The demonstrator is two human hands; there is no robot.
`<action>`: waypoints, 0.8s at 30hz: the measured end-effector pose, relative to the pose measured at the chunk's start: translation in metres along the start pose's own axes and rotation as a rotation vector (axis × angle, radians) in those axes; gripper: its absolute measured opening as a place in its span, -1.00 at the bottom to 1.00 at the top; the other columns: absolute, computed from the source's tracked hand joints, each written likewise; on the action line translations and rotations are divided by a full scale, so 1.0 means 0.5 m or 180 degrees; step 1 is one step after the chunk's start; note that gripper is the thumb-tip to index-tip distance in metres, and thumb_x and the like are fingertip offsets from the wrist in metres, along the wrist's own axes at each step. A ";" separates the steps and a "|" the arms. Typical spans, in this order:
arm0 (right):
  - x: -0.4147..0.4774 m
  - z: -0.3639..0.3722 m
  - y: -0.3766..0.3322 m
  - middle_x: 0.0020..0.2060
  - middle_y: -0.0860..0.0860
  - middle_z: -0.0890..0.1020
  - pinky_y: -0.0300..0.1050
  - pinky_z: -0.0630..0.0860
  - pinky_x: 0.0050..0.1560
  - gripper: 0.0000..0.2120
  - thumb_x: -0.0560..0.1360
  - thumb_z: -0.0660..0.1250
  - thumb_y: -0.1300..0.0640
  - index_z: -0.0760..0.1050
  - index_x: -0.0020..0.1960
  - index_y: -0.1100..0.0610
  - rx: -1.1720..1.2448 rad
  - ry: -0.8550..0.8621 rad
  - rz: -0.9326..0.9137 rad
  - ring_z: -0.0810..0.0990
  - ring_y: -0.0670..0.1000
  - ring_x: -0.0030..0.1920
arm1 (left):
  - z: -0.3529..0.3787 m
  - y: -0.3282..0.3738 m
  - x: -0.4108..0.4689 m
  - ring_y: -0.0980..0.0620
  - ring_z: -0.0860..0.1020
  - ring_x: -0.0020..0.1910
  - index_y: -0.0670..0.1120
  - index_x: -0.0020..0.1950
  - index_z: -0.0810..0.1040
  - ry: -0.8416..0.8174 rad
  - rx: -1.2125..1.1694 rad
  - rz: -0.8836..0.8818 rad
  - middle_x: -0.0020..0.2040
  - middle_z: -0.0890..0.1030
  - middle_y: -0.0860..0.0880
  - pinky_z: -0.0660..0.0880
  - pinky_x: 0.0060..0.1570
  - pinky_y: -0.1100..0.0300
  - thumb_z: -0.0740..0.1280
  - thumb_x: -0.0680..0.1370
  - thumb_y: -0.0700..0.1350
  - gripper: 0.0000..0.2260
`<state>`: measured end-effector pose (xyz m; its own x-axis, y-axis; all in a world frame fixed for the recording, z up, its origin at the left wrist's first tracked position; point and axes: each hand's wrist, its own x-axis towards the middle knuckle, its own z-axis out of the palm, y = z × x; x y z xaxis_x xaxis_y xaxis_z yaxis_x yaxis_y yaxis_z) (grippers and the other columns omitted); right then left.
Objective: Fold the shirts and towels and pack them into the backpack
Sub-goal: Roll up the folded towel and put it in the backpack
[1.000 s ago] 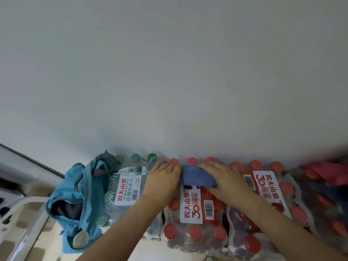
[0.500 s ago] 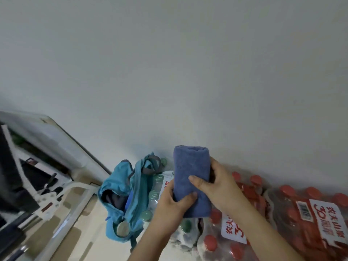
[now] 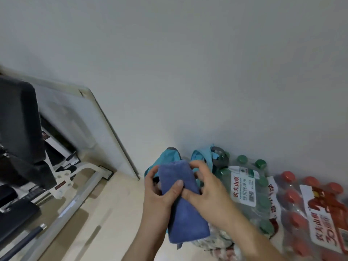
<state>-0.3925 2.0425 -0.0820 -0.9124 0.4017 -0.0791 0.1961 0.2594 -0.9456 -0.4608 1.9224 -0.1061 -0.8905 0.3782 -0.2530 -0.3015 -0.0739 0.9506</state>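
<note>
A folded blue towel (image 3: 185,210) is held upright in front of me, over the mouth of the teal backpack (image 3: 202,154), which sits on the floor against the wall. My left hand (image 3: 160,194) grips the towel from the left, thumb across its front. My right hand (image 3: 209,193) holds its right edge, thumb on the front and fingers curled behind its top. The backpack's lower part is hidden behind the towel and my hands.
Shrink-wrapped packs of water bottles stand along the wall to the right: green-capped (image 3: 246,187) beside the backpack, red-capped (image 3: 316,208) further right. A white board (image 3: 79,117) leans on the wall at left. A metal frame (image 3: 75,194) and black equipment (image 3: 18,129) fill the left side.
The towel was lifted off the bottle packs, turned upright and carried left to the backpack. My view has swung left, so the packs now lie at the right.
</note>
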 end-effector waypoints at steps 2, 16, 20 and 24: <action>0.015 0.052 0.007 -0.01 -0.20 0.58 -0.18 0.60 -0.12 -0.64 0.45 0.44 0.10 0.32 0.05 -0.20 0.0484 0.0297 0.0356 0.60 -0.25 -0.07 | -0.049 -0.007 0.007 -0.14 0.65 0.00 0.20 0.17 0.37 -0.0238 0.0195 -0.0119 0.09 0.63 -0.14 0.59 -0.02 -0.16 0.56 0.23 -0.03 -0.40; 0.139 0.003 0.131 -0.21 -0.12 0.61 0.02 0.20 0.01 -0.68 0.24 0.50 0.16 0.59 -0.04 -0.07 -0.4316 0.0142 0.0112 0.55 0.01 -0.02 | -0.151 -0.022 0.253 0.13 0.57 0.09 0.18 0.15 0.53 -0.0877 0.0936 -0.0091 0.19 0.56 0.02 0.56 0.02 0.18 0.35 0.43 -0.41 -0.49; 0.115 -0.032 0.139 -0.06 -0.12 0.60 0.02 0.13 0.05 -0.76 0.43 0.28 0.14 0.54 0.05 -0.09 -0.4290 0.0168 0.0805 0.43 0.00 0.15 | -0.055 -0.092 0.318 -0.14 0.59 0.09 0.24 0.10 0.55 -0.1287 0.0321 -0.0773 0.22 0.54 -0.13 0.56 0.07 -0.07 0.37 0.47 -0.36 -0.53; 0.117 -0.037 0.151 0.00 -0.08 0.64 0.09 0.24 0.11 -0.57 0.47 0.22 0.04 0.38 0.34 -0.04 -0.4106 0.0490 0.1073 0.44 0.06 0.16 | -0.018 -0.207 0.301 0.22 0.47 0.11 0.18 0.22 0.42 -0.2003 0.1282 -0.0629 0.33 0.40 -0.01 0.48 0.01 0.37 0.34 0.49 -0.34 -0.53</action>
<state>-0.4243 2.1018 -0.1522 -0.7201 0.6814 -0.1310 0.6758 0.7315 0.0904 -0.5665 1.9788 -0.2439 -0.4353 0.8117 -0.3895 -0.1800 0.3454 0.9210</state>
